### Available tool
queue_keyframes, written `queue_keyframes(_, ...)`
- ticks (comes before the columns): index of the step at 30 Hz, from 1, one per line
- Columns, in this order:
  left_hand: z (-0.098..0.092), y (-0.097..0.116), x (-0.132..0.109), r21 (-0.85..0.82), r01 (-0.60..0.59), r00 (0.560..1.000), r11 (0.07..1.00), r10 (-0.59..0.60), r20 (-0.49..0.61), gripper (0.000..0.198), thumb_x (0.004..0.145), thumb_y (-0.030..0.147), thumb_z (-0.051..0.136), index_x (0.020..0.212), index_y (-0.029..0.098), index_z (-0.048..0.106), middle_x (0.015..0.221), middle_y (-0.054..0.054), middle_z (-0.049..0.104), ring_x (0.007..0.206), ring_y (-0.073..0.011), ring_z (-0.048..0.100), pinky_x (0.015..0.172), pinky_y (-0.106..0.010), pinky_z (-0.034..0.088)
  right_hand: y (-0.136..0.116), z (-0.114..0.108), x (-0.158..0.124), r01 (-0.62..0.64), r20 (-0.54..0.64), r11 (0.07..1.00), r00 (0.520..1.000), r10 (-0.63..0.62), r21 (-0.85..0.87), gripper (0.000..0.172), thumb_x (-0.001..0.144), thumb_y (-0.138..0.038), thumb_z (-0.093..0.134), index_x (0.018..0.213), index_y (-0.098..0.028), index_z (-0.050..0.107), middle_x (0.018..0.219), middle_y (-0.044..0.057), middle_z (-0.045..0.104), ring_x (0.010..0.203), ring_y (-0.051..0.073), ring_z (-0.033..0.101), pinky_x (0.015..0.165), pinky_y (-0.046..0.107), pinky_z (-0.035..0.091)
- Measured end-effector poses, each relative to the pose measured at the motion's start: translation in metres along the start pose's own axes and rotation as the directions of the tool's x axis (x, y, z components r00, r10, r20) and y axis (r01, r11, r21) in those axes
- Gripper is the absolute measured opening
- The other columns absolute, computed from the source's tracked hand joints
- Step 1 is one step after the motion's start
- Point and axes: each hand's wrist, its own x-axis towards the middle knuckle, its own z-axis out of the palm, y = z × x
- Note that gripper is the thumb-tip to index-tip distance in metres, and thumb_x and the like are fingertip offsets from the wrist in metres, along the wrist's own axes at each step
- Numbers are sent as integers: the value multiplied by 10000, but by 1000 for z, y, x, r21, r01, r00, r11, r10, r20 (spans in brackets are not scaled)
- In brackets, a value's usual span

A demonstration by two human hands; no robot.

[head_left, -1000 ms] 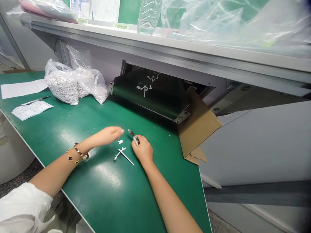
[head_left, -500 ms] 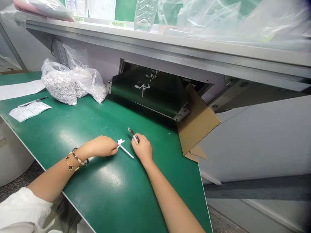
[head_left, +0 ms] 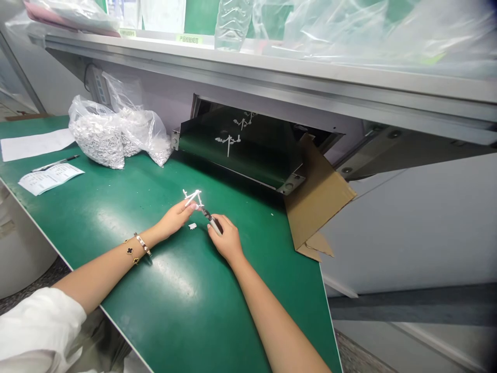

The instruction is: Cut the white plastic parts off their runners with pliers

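Observation:
A branched white plastic sprue (head_left: 193, 197) is pinched in the fingers of my left hand (head_left: 175, 217), held above the green table (head_left: 166, 305). My right hand (head_left: 227, 239) is wrapped round a pair of nippers (head_left: 213, 225) with light grey handles. The dark jaws touch or nearly touch the sprue's right end, beside my left fingertips; whether they have closed on it I cannot tell. Just below the sprue, a small white plastic piece (head_left: 192, 226) lies loose on the table.
Behind my hands a dark conveyor belt (head_left: 256, 158) carries several branched white sprues (head_left: 229, 142). Plastic bags of small white pieces (head_left: 99, 140) stand at the back left, near a pen (head_left: 54, 163) and papers (head_left: 50, 178). A cardboard flap (head_left: 320, 199) leans at the right edge under an overhead shelf (head_left: 272, 65).
My left hand has moved up and turned, bringing the sprue round to the nippers. The small white piece now shows on the table. My right hand has barely moved.

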Motion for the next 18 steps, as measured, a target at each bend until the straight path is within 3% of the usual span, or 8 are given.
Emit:
queue_keyframes(10,1,10,-1,80,-15,994,997,23,-106,313,803,489,509,805,193,613,515,32,408,555,-137,413,557,-232,327,-2,-1,-2,52,-11,999,999,-52,-3,208,754,-229,491,929,-190,598,829,25,596,730,151,556,692,250,448)
queue_keyframes(18,2,10,-3,265,-16,999,964,26,-34,336,870,435,403,902,157,588,556,46,421,585,-127,434,609,-233,371,-2,0,-2,93,-6,996,996,-93,-2,204,768,-232,501,942,-188,598,833,31,599,727,154,560,695,258,452)
